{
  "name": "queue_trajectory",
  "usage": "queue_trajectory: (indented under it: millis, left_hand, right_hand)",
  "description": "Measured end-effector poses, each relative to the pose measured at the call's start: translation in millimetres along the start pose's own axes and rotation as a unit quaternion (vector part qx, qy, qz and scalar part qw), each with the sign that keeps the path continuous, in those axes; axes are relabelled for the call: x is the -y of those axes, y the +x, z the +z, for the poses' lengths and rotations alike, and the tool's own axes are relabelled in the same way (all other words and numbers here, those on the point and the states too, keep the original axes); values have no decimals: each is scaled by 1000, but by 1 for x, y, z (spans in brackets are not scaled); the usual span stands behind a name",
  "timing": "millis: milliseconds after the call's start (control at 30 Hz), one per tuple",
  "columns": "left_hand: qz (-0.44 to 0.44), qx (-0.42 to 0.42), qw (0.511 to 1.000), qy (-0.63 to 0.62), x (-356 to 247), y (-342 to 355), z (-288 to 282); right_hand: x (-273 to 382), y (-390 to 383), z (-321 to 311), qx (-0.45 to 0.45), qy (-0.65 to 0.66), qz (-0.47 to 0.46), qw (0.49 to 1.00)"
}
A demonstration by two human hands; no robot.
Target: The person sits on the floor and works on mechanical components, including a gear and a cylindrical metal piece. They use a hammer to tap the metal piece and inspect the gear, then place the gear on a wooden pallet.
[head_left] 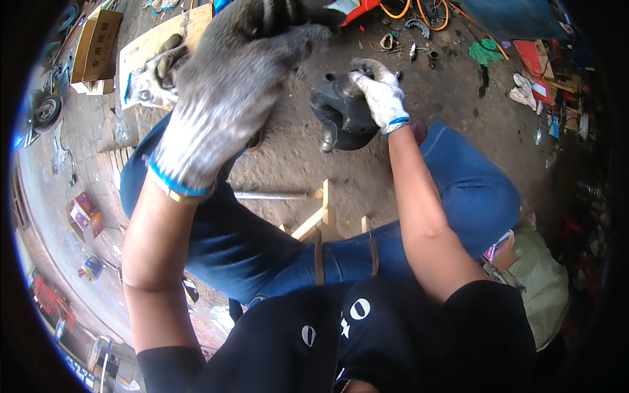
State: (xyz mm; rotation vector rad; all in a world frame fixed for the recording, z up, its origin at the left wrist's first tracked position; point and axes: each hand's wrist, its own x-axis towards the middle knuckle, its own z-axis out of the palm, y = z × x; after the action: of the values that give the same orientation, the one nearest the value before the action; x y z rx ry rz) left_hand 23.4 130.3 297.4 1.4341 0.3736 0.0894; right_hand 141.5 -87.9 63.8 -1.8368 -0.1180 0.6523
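Observation:
My left hand (229,98), in a white knit glove with a dark grey palm and a blue cuff, is raised large and blurred at the upper left. Its fingers point to the upper right; whether they hold anything is hard to make out. My right hand (382,95), gloved alike, is closed on the side of a dark, bulky metal part (341,112) with a rounded black body and a shiny stub at its lower end. This part is held over the dirty floor between my knees. Another soiled work glove (152,82) lies on a wooden board (141,54).
Wooden stool pieces (328,203) and a metal rod (272,195) show between my legs. A brown cardboard box (103,44) stands far left. An orange hose (429,26), small metal parts (414,51) and a green rag (485,51) lie far right. A pale green sack (540,281) sits near right.

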Motion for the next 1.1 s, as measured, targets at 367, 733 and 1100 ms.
queue_trajectory:
  millis: [367, 733, 1100]
  left_hand:
    - [60, -64, 988, 127, 24, -47, -11]
    - [0, -107, 985, -139, 166, -123, 36]
    - [62, -115, 991, -21, 244, -144, 57]
  right_hand:
    - [21, -119, 30, 104, -162, -187, 963]
    - [17, -149, 10, 114, -176, -234, 949]
    - [3, -164, 24, 76, -224, -312, 920]
